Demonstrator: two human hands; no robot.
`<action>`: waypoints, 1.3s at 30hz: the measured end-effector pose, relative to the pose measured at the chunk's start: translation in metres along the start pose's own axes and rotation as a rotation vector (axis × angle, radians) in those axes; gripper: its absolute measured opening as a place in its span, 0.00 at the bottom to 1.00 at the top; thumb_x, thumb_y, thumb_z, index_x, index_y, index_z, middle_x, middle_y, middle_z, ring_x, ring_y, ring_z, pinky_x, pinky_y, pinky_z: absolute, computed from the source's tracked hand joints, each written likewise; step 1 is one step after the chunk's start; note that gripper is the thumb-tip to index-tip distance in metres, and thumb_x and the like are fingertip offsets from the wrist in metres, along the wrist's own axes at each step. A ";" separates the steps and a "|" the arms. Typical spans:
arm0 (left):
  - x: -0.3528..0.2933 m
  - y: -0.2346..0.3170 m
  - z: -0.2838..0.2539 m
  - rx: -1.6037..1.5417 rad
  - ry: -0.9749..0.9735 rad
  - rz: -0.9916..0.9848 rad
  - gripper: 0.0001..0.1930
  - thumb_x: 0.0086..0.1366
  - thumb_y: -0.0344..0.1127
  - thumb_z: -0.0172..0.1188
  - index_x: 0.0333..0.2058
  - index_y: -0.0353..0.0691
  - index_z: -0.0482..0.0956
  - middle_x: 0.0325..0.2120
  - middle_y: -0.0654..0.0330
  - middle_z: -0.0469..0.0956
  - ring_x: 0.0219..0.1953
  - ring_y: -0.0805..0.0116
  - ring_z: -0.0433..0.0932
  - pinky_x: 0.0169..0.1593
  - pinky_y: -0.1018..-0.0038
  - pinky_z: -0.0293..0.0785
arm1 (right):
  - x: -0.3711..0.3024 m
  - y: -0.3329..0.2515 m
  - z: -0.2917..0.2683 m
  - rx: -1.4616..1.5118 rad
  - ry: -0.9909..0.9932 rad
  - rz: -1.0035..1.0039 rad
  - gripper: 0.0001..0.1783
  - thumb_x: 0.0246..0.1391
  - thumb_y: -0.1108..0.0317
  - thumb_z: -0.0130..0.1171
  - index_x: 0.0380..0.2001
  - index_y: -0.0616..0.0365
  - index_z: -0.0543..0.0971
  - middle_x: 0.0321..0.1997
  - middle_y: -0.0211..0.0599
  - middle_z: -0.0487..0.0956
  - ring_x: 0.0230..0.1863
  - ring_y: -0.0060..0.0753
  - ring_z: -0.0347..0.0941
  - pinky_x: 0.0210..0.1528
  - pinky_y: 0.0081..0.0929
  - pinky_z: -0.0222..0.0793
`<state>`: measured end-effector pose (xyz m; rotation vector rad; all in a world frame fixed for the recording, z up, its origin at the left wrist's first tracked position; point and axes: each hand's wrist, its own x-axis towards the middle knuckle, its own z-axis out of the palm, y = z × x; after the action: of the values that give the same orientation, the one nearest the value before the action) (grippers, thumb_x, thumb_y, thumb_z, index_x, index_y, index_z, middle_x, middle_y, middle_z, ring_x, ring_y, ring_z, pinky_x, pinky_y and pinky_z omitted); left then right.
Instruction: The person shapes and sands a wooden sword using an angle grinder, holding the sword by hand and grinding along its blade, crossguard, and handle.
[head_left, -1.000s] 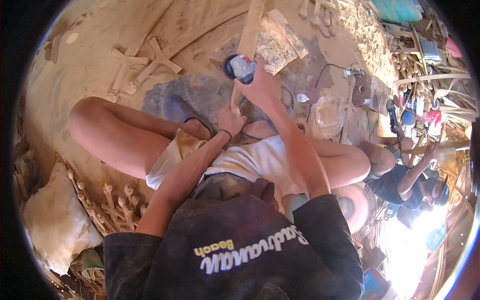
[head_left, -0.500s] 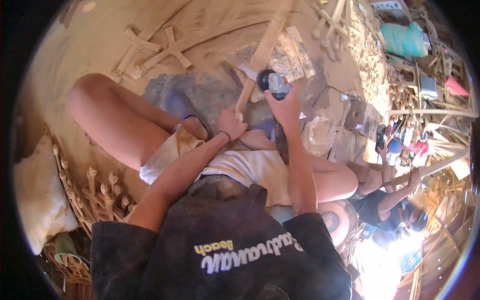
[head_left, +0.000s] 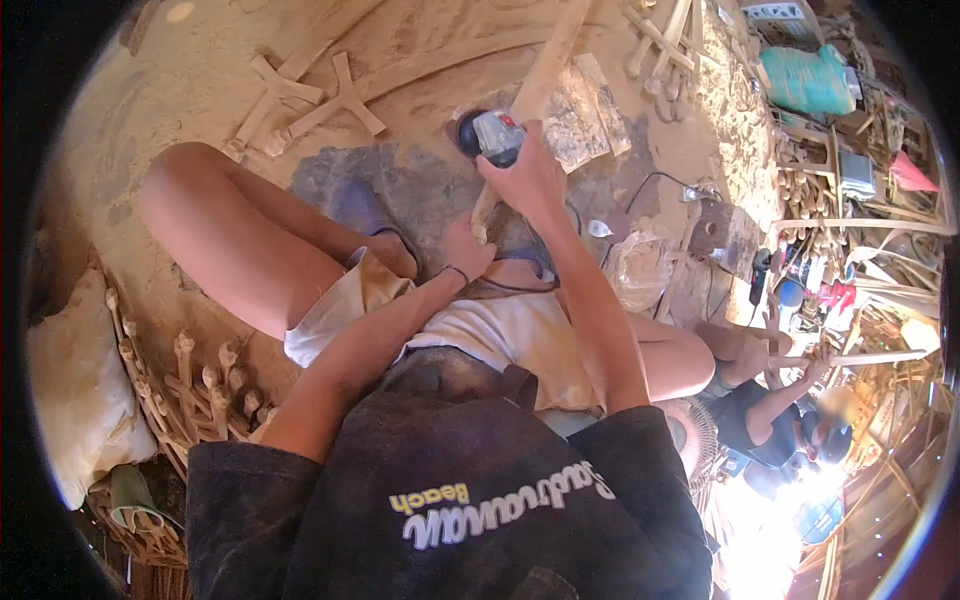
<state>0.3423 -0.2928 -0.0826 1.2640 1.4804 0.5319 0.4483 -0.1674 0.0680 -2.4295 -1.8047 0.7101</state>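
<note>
My right hand (head_left: 525, 175) is wrapped round an angle grinder (head_left: 497, 135) with a grey head and a round black disc guard. The grinder sits over the crosspiece of a sword-shaped piece of wood (head_left: 548, 75) and covers much of it; whether the disc touches the wood I cannot tell. Closer to me, my left hand (head_left: 467, 248) grips the knobbed handle end of the same wooden sword. Its long blade slants away to the upper right, across a rough dusty block (head_left: 590, 135).
Several wooden crosspieced blanks (head_left: 345, 100) lie at the far left, others at the far right. Knobbed sticks (head_left: 215, 390) are piled by my left side. A cable (head_left: 650, 180) runs on the right, near a plastic bag (head_left: 640, 270). Another person (head_left: 770, 420) holds a wooden length.
My right hand has moved the grinder left and slightly away, from the right side of the wooden sword onto its crosspiece. My left hand keeps its hold. The other person's wooden length has swung.
</note>
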 end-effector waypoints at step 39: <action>0.010 0.014 -0.056 -0.330 -0.516 -0.205 0.16 0.59 0.29 0.70 0.45 0.36 0.77 0.28 0.59 0.81 0.26 0.68 0.82 0.26 0.69 0.77 | -0.080 0.180 -0.048 0.579 0.581 0.270 0.47 0.48 0.50 0.82 0.67 0.50 0.69 0.49 0.50 0.86 0.48 0.51 0.86 0.54 0.44 0.79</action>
<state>0.2991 -0.2625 -0.0564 0.8891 1.0209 0.2690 0.6107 -0.2876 0.0854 -2.1709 -0.9150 0.3917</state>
